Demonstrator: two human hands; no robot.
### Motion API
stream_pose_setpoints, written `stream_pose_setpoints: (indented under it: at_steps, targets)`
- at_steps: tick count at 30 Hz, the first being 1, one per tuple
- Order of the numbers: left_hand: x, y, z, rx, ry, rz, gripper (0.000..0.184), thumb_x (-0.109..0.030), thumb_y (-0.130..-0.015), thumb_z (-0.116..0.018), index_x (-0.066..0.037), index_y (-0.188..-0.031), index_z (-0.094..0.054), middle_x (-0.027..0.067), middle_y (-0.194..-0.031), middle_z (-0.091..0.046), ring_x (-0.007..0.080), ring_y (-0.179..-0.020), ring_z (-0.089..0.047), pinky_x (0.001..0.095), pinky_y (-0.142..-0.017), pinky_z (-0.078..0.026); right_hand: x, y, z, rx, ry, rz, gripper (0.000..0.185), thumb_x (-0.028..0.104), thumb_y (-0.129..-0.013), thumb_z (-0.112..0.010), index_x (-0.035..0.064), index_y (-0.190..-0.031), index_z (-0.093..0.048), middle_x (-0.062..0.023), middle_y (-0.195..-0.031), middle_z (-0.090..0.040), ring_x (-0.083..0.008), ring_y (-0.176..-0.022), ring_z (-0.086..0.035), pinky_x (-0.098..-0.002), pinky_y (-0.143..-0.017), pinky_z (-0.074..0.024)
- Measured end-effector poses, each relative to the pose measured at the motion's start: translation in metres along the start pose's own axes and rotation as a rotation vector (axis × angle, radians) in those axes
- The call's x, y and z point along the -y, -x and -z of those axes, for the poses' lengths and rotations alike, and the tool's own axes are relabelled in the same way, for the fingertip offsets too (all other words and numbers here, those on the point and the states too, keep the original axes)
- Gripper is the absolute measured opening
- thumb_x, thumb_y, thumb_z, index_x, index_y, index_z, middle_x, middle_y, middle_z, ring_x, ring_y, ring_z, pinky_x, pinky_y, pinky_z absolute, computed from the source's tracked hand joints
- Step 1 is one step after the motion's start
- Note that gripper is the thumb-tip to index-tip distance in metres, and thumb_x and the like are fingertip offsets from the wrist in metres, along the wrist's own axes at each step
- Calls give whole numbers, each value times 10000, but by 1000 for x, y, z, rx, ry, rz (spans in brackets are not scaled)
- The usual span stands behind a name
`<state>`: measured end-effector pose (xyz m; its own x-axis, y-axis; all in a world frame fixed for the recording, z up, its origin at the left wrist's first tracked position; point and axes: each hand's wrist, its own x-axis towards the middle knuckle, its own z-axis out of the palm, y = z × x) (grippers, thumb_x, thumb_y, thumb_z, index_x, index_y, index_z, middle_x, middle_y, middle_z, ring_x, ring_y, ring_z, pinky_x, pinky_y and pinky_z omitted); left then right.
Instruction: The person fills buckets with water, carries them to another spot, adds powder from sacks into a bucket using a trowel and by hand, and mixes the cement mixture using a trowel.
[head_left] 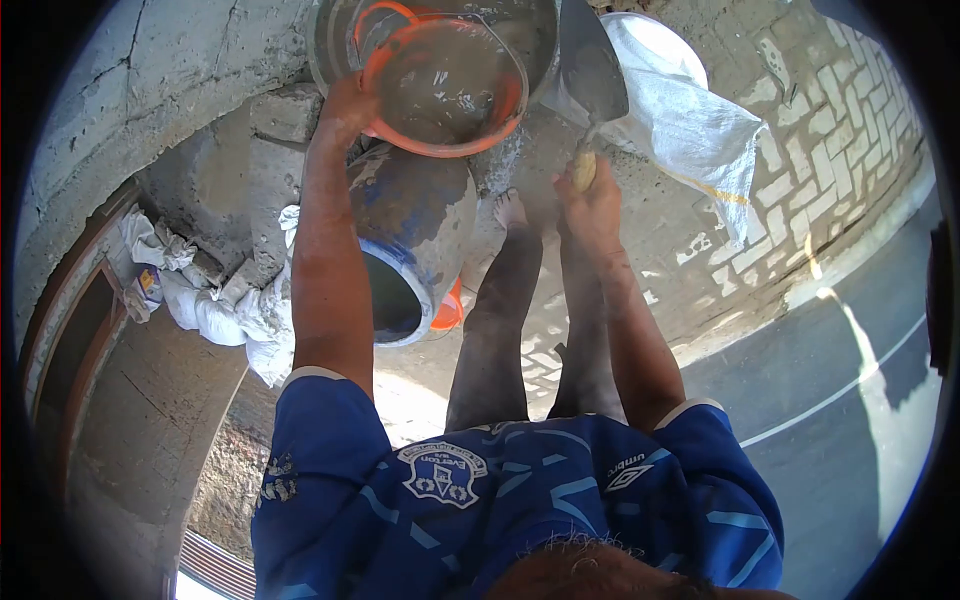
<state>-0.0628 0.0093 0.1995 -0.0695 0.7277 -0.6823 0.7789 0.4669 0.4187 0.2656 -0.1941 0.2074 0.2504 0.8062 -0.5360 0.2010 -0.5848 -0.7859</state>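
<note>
My left hand point(348, 108) grips the left side of an orange bucket point(440, 149), with its fingers partly hidden against the wall. The bucket is tilted, its mouth facing me, and wet grey mortar point(440, 88) shows inside. Behind it is a large round grey tub point(333, 50), partly covered by the bucket. My right hand point(592, 205) is closed around the wooden handle of a trowel point(592, 72). The broad, grey-coated blade points away from me, beside the tub's right edge and overlapping a white woven sack point(680, 130).
A worn blue barrel point(415, 205) lies between my left arm and legs, with another orange container point(449, 308) beside it. White bags point(220, 312) and rubble line the left wall point(190, 60). Brick paving point(840, 130) and a grey road point(830, 380) stretch right.
</note>
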Motion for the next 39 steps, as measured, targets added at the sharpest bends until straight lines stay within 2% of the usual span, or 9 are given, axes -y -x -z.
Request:
stream_pose_setpoints:
  at_steps: [10, 17, 20, 23, 25, 32, 35, 37, 39]
  targets:
    - [16, 73, -43, -102, 552, 30, 441, 41, -762, -611, 35, -1192, -515, 133, -997, -654, 188, -743, -681, 282, -510, -567, 165, -62, -15, 412, -180, 218, 480, 173, -759, -793, -16, -1146, -580, -110, -990, -678, -212, -897, -641, -333, -822, -506]
    - [32, 55, -54, 185, 565, -63, 539, -61, -784, -702, 25, -1268, -481, 165, -1046, -655, 203, -853, -675, 335, -645, -579, 156, 12, -14, 645, -161, -104, 426, 140, -750, -796, -5, -1087, -580, -57, -868, -621, -149, -809, -593, -311, -753, -487]
    - [48, 16, -47, 440, 703, 194, 669, -215, -764, -792, 10, -1307, -474, 181, -1107, -652, 254, -980, -657, 402, -833, -539, 146, 37, -6, 679, -257, -317, 304, 73, -764, -782, 39, -968, -559, -5, -794, -564, -92, -714, -539, -280, -659, -459]
    - [113, -72, -93, -170, 493, 246, 834, -358, -713, -849, 14, -1346, -452, 186, -1181, -637, 297, -1058, -633, 436, -919, -493, 141, 52, 5, 758, -268, -395, 298, -9, -755, -768, 51, -948, -549, 6, -770, -570, -81, -699, -549, -264, -622, -449]
    - [184, -140, -126, -441, 429, 75, 560, -362, -778, -802, 15, -1154, -626, 123, -1134, -676, 252, -987, -643, 367, -877, -490, 132, 60, 11, 772, -253, -451, 298, -15, -764, -764, 56, -940, -535, 6, -768, -557, -74, -692, -539, -267, -606, -442]
    - [171, -187, -140, -165, 616, 383, 534, -368, -806, -770, 45, -1117, -636, 124, -945, -701, 285, -826, -680, 400, -762, -537, 73, 63, 24, 634, -250, -485, 279, -15, -788, -753, 67, -893, -509, 28, -699, -537, -43, -541, -481, -241, -478, -401]
    - [94, -156, -125, -316, 612, 215, 539, -346, -836, -713, 37, -1195, -588, 210, -963, -710, 372, -931, -692, 460, -857, -529, 68, 68, 27, 579, -198, -452, 273, 41, -791, -768, 72, -914, -526, 30, -703, -533, -55, -606, -481, -263, -543, -419]
    - [61, -162, -113, -629, 87, -104, 484, -300, -865, -623, -30, -1262, -567, 228, -1019, -699, 400, -984, -671, 470, -886, -522, 75, 73, 35, 595, -152, -464, 274, 53, -789, -771, 65, -923, -533, 20, -714, -545, -69, -632, -496, -278, -571, -434]
    - [27, -160, -81, -512, -63, -156, 478, -274, -860, -586, -71, -1292, -556, 217, -1050, -694, 405, -1004, -659, 465, -896, -519, 85, 80, 43, 610, -111, -478, 276, 65, -787, -775, 58, -933, -540, 9, -725, -557, -83, -657, -510, -293, -598, -450]
